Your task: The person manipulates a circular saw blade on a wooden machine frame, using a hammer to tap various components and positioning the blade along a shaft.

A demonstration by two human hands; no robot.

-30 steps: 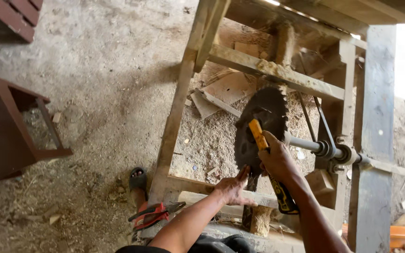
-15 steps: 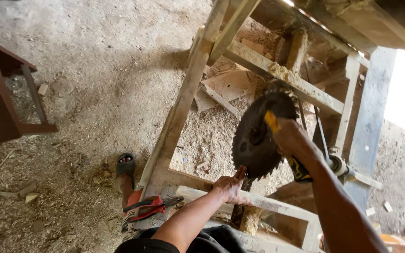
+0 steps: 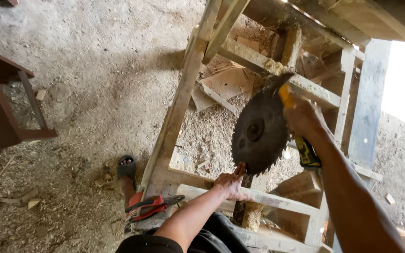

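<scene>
Head view: centre-right of the frame, the circular saw blade [image 3: 258, 133] hangs in the wooden frame [image 3: 179, 117]. The left hand [image 3: 230, 183] touches its lower teeth, fingers spread. The right hand [image 3: 301, 117] is clenched on a yellow-handled tool [image 3: 305, 150]. Best to steady the blade by its flat, clear of the teeth.

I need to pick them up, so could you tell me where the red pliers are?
The red pliers lie low and left of centre on the wooden frame's bottom corner, beside the sandalled foot, left of the left hand.
</scene>
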